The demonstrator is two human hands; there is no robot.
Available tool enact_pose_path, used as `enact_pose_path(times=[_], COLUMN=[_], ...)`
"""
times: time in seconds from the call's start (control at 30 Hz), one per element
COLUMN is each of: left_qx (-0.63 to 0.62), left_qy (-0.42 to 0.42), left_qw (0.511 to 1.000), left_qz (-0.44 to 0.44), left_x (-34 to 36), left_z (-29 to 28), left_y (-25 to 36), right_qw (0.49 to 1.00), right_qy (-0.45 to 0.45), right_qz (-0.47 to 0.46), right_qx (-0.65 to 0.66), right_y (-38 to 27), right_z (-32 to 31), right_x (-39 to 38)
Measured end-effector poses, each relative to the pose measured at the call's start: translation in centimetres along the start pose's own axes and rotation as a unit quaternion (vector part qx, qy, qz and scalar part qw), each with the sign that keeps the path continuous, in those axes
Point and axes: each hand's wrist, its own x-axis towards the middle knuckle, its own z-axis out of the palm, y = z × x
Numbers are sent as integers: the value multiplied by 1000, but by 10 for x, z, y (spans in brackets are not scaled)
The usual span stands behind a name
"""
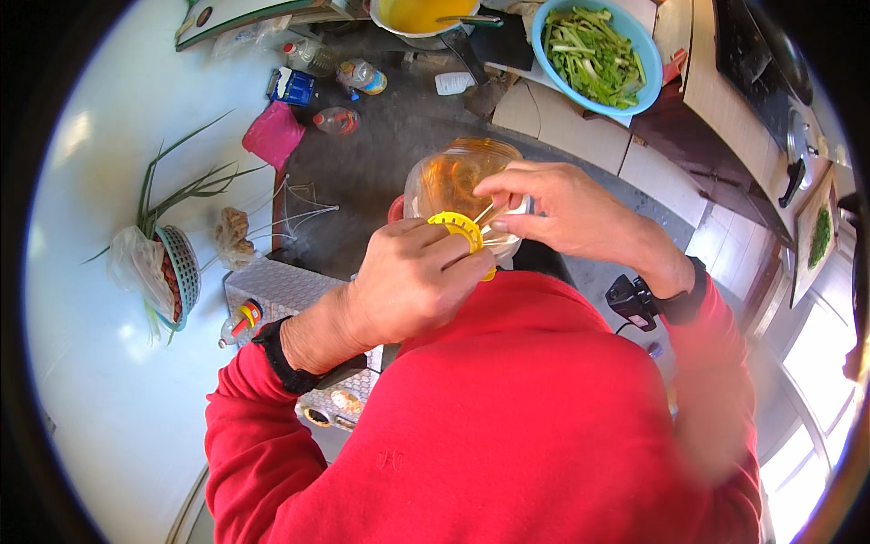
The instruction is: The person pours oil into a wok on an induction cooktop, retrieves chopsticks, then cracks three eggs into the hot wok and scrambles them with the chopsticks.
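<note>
My left hand [417,272] is closed round a yellow plastic ring-shaped lid [453,221], held over my red-sleeved body. Thin pale strands or sticks [487,238] stick out beside the lid toward my right hand [553,204], whose thumb and forefinger are bent around them; whether they grip them is hard to tell. Just beyond both hands is a large translucent container [458,172] with amber contents, its lower part hidden by my hands and the lid.
A blue bowl of cut greens [594,59] and a yellow-filled pot [421,16] are at the back. Several bottles [362,74] and a pink bag [272,136] lie left of them. A basket [181,272] sits far left, a board with chopped greens [816,236] far right.
</note>
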Motion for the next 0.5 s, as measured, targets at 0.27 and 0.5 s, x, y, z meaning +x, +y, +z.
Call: enact_pose_path(times=[0.27, 0.5], left_qx=[20, -5], left_qy=[14, 0], left_qw=[998, 999], left_qz=[60, 47], left_x=[4, 18], left_z=[4, 11], left_y=[-5, 2], right_qw=[999, 995], right_qy=[-26, 28], right_qz=[-16, 6], right_qx=[41, 94], right_y=[1, 13], right_z=[31, 25], right_x=[3, -27])
